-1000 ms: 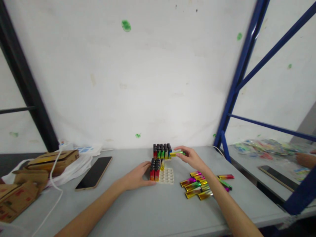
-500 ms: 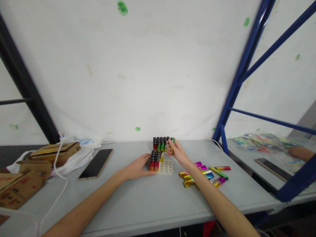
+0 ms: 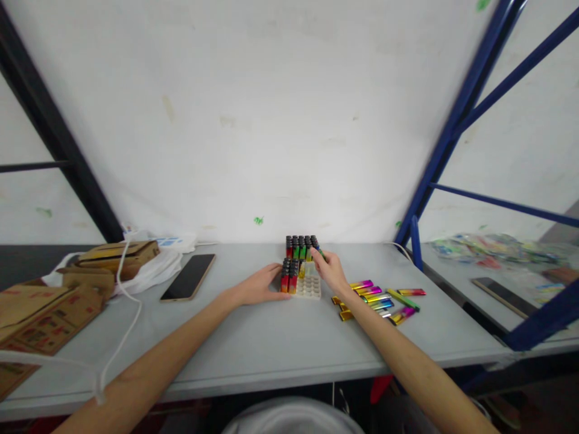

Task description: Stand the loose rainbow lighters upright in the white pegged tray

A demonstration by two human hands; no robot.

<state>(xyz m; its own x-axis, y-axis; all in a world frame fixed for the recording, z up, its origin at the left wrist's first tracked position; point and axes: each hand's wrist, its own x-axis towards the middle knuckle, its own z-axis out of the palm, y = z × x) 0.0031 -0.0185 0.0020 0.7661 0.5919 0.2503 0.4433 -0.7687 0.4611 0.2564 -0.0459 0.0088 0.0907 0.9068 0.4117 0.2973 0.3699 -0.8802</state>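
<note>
A white holder tray (image 3: 309, 288) with round slots stands on the table, its left part filled with upright red lighters (image 3: 288, 282) with black tops. My left hand (image 3: 262, 285) rests at its left side, thumb and fingers apart around the corner. Behind it stands a full block of red, green and yellow lighters (image 3: 302, 247). My right hand (image 3: 332, 269) pinches a dark-topped green lighter (image 3: 320, 254) above the tray's right rear. Loose shiny lighters (image 3: 373, 298) in several colours lie beside my right forearm.
A phone (image 3: 189, 277) lies at the left, near opened cardboard boxes (image 3: 49, 316), a white bag and a white cable. A blue metal frame (image 3: 434, 163) rises at the right; beyond it are another phone (image 3: 504, 296), plastic packets and part of another person's hand.
The camera view has tilted down, so the table sits higher in the picture. My right hand still holds a lighter near the tray; my left hand stays at the tray's side.
</note>
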